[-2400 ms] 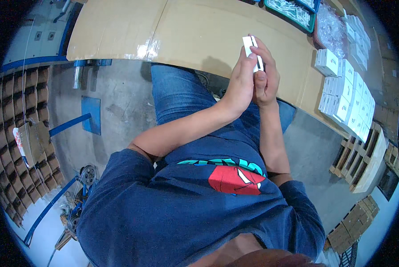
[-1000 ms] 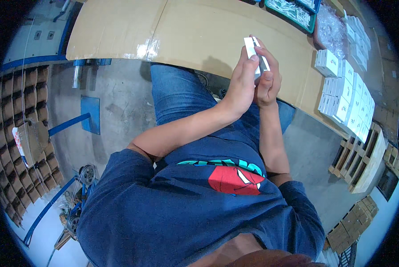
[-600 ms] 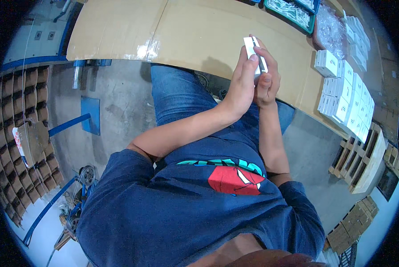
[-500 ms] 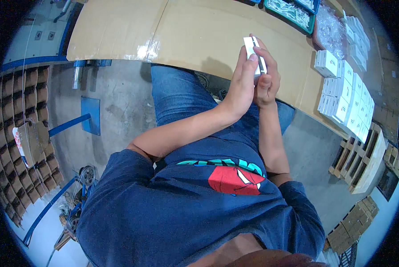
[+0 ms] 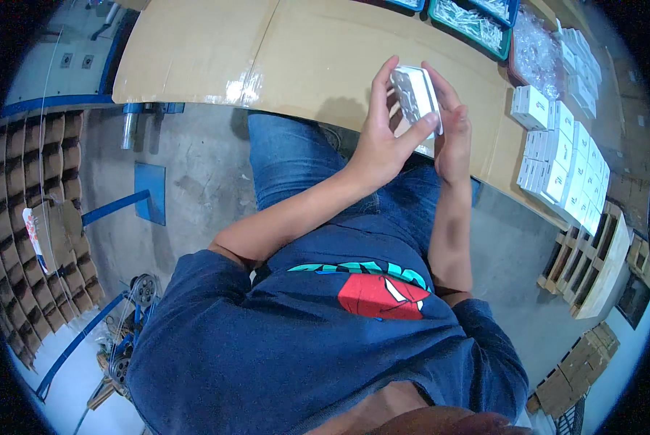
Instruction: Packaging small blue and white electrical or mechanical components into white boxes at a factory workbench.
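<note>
A small white box (image 5: 425, 96) with a silvery-grey patterned face (image 5: 410, 93) is tilted up above the near edge of the table. My left hand (image 5: 386, 141) grips it, thumb across the near end and fingers at the left and behind. My right hand (image 5: 453, 141) is at the box's right side, its fingers stretched and apart. One fingertip reaches the far right corner; whether the hand bears any of the weight I cannot tell. A thin dark line runs along the box's white side.
Cardboard covers the table (image 5: 317, 54). Stacked white boxes (image 5: 557, 167) stand at its right edge. Beyond them are a green bin (image 5: 477, 32) of small white pieces and a container of clear plastic bags (image 5: 535, 54). A wooden pallet (image 5: 582, 264) lies at right, a cardboard divider grid (image 5: 20, 167) at left.
The box has turned so its silvery-grey face shows. My hands, formerly pressed together around it, have moved apart; the right fingers have spread away.
</note>
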Demonstrator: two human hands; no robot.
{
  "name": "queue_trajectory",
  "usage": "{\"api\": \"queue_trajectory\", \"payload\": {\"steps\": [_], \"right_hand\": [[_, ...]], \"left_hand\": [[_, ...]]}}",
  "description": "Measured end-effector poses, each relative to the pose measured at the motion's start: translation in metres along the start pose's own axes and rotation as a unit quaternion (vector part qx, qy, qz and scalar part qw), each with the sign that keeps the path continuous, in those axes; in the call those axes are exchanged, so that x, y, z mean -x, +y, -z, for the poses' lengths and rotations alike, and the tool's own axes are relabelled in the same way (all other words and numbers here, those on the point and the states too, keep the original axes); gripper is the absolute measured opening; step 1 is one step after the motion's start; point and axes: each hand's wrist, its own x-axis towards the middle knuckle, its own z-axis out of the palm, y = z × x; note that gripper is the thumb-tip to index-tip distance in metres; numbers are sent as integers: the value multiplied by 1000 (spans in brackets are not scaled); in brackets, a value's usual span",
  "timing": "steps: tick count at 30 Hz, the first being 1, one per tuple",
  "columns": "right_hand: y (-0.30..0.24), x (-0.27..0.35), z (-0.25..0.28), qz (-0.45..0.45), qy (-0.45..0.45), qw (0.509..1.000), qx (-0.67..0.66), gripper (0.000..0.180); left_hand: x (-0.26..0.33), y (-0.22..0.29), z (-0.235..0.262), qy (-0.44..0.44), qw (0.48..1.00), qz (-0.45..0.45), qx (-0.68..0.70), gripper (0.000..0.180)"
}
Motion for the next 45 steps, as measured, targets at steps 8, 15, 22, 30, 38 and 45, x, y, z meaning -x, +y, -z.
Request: {"api": "queue_trajectory", "payload": {"steps": [8, 15, 22, 30, 38, 45], "right_hand": [[-35, 1, 2, -15, -49, 997, 61, 56], [-29, -1, 9, 75, -28, 985, 154, 52], [-12, -1, 6, 171, -26, 957, 231, 63], [-16, 1, 1, 191, -6, 954, 231, 69], [-16, 1, 3, 205, 4, 953, 222, 67], [-13, 1, 4, 195, 11, 958, 210, 67]], "left_hand": [[-3, -12, 8, -91, 987, -106, -74, 116], [-6, 0, 14, -43, 974, 166, 148, 73], [-2, 34, -1, -68, 970, 215, 95, 57], [-2, 27, -2, -74, 970, 183, 139, 52], [1, 33, -10, -66, 970, 174, 154, 46], [0, 31, -10, -61, 971, 175, 154, 44]]}}
